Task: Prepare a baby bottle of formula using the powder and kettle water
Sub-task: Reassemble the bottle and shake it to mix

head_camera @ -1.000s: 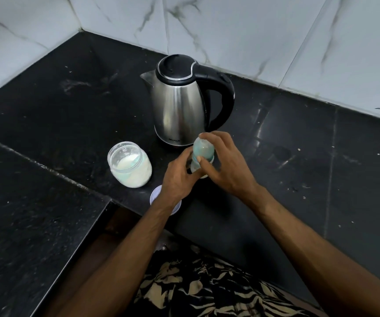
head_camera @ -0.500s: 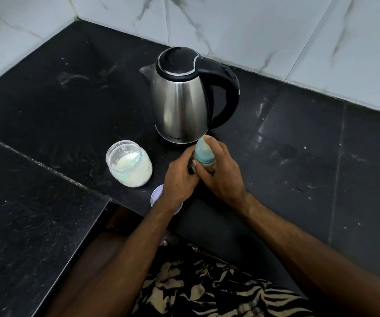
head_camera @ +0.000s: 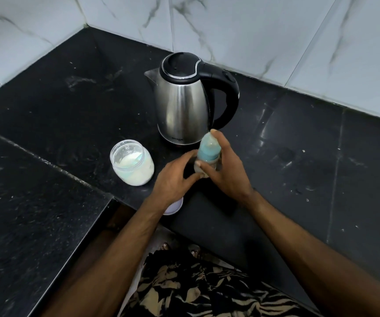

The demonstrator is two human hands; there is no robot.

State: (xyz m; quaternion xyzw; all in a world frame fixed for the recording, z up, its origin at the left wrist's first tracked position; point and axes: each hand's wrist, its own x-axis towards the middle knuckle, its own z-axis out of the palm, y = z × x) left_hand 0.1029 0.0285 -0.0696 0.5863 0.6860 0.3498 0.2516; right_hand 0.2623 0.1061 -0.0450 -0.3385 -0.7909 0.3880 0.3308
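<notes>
So both hands are on the baby bottle (head_camera: 208, 154), which stands upright on the black stone table (head_camera: 298, 156) just in front of the kettle (head_camera: 183, 106), near the table's front edge. The right hand (head_camera: 226, 170) wraps its fingers over the translucent bluish cap end, one fingertip right on top, while the left hand (head_camera: 173, 179) grips the lower body to steady it. Looks to me like the opening step: getting the cap or teat ring off so powder and water can go in. Next move probably wants a twist from the right hand with the left holding firm, since that smooth plastic could slip.

The kettle is brushed steel, tapered, with a glossy black lid and loop handle. The powder jar (head_camera: 132, 163) toward the left is clear, round and squat, open on top, whitish powder inside. A pale round lid (head_camera: 174, 208) sits at the front edge, partly under the left wrist.
</notes>
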